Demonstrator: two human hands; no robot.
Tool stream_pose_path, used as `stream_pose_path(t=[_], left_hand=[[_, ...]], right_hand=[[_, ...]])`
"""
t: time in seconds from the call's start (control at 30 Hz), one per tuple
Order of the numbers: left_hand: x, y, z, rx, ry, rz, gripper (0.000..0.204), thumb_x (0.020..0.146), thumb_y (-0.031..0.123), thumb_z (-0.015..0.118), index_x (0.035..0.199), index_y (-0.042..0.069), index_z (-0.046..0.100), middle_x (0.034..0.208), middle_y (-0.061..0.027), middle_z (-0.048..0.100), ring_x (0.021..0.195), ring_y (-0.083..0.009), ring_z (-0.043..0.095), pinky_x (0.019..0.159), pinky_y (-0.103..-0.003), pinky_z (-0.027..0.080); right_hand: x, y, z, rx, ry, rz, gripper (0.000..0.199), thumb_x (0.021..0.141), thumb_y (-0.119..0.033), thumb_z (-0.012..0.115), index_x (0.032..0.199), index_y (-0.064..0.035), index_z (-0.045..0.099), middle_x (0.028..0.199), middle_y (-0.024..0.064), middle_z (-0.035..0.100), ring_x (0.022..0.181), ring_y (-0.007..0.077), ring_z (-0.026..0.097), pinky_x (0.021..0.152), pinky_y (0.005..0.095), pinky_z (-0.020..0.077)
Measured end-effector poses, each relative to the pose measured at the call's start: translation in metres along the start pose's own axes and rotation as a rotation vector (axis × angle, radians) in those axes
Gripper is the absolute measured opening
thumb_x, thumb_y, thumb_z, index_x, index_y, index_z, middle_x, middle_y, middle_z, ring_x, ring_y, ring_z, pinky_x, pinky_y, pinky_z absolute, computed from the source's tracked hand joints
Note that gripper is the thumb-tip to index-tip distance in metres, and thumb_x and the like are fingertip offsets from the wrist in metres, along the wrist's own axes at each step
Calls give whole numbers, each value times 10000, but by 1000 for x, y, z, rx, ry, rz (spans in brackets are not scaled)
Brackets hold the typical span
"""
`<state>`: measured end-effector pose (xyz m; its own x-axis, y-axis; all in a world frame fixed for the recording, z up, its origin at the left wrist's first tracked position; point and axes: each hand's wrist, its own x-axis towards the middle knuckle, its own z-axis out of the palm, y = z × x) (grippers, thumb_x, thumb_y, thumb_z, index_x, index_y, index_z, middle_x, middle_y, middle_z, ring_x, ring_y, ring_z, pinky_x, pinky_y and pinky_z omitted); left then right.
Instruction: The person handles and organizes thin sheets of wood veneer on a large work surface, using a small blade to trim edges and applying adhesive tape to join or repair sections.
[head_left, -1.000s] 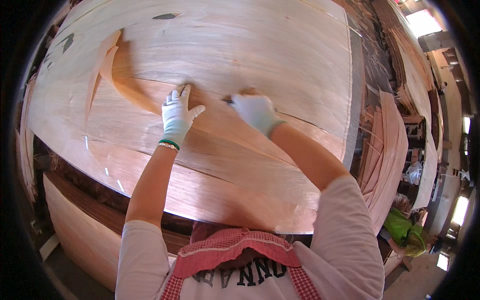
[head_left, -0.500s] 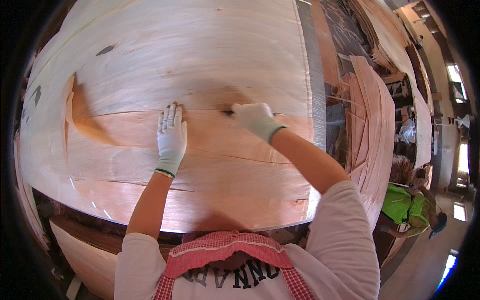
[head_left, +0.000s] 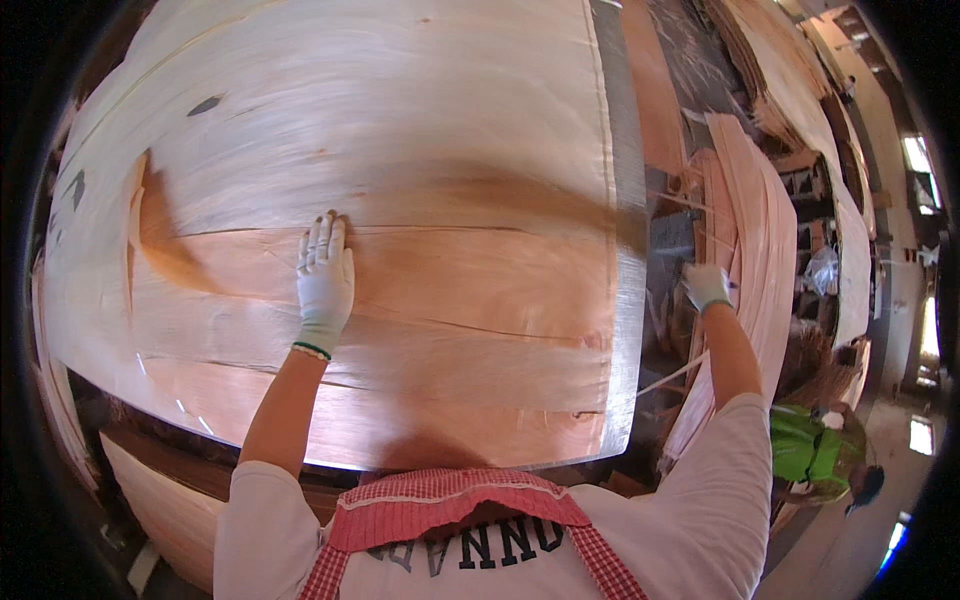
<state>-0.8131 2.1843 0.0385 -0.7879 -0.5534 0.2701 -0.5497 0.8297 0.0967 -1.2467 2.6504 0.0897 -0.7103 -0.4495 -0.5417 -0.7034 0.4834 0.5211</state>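
My left hand (head_left: pixel 326 280), in a white glove with a green cuff edge, lies flat on a large sheet of wood veneer (head_left: pixel 480 370), its fingers stretched out just at a long seam. The sheet is pale at the far side and pinker near me. At its left a loose strip of veneer (head_left: pixel 165 250) curls up and casts a shadow. My right hand (head_left: pixel 708 286), gloved alike, is past the sheet's right edge, beside a stack of pinkish veneer strips (head_left: pixel 760 230). Its fingers are curled closed; what they hold, if anything, I cannot make out.
A grey table edge (head_left: pixel 630 330) runs along the right of the sheet. A thin pale strip (head_left: pixel 672 376) sticks out below my right hand. More veneer stacks (head_left: pixel 775 80) stand at the far right. A person in a green vest (head_left: pixel 805 440) is at the lower right.
My right hand has swung right, from over the seam to beyond the sheet's edge. My left hand has shifted slightly left and stays flat. The person in green has turned and bent.
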Motion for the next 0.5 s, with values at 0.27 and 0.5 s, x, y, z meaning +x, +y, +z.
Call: stream_pose_path(t=[0.27, 0.5], left_hand=[[-4, -16, -8, -300, 62, -107, 548, 905, 223, 520, 1390, -6, 405, 1416, -182, 451, 1331, -319, 405, 1143, -426, 268], [-3, -120, -52, -692, -139, -112, 688, 918, 390, 571, 1459, 57, 308, 1481, -234, 346, 1374, -394, 324, 1140, -431, 262]], right_hand=[[-68, -268, -147, 888, 635, -447, 223, 944, -220, 535, 1059, -34, 577, 951, 232, 642, 885, 388, 624, 739, 462, 500], [-130, -345, -229, 741, 59, -354, 376, 955, -352, 474, 1222, -90, 517, 981, 277, 637, 915, 453, 618, 790, 523, 476]])
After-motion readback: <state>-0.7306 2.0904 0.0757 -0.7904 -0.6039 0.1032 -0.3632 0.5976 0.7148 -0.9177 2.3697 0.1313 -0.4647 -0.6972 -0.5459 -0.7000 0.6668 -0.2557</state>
